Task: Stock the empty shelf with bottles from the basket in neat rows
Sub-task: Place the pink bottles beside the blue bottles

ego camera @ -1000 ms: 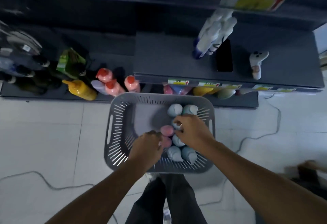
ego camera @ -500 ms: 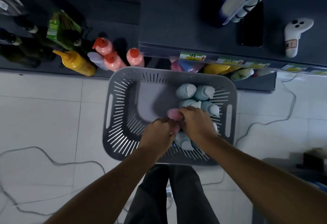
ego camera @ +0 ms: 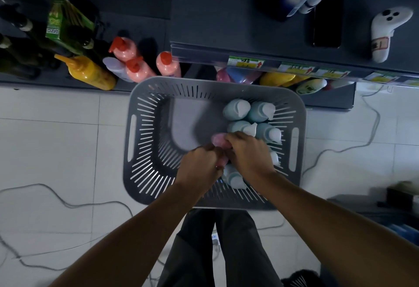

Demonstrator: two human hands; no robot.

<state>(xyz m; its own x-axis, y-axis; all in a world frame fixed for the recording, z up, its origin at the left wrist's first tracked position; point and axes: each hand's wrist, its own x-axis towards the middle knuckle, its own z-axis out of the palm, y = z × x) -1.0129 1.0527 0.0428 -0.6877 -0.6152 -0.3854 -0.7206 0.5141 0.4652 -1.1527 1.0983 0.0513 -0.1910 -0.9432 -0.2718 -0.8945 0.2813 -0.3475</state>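
Only the head view to go on here, looking straight down: the grey basket (ego camera: 140, 150) is sitting on the floor in the middle of the frame, right up against the dark shelf (ego camera: 226, 14) running across the top. The right hand (ego camera: 249, 153) is curling its fingers over the top of a pink bottle (ego camera: 218, 140) near the centre of the basket, so it's pinching that one. The left hand (ego camera: 199, 166) is balled up just beside it, knuckles up, with a sliver of a second pink bottle (ego camera: 223, 161) peeking out against its fingers, but those fingers are hidden, so I can't tell if it's really gripping anything. The blue bottles (ego camera: 235, 110) are standing packed together on the right side of the basket, caps up. Handling-wise I'm guessing these are stiff plastic, full of liquid, so a bit hefty and probably smooth and slippery. Pinching just the cap is risking a wobble or a drop; wrapping around the body below the neck looks like the safer hold. They're crammed tight, so lifting straight up should keep the neighbours from tipping over.
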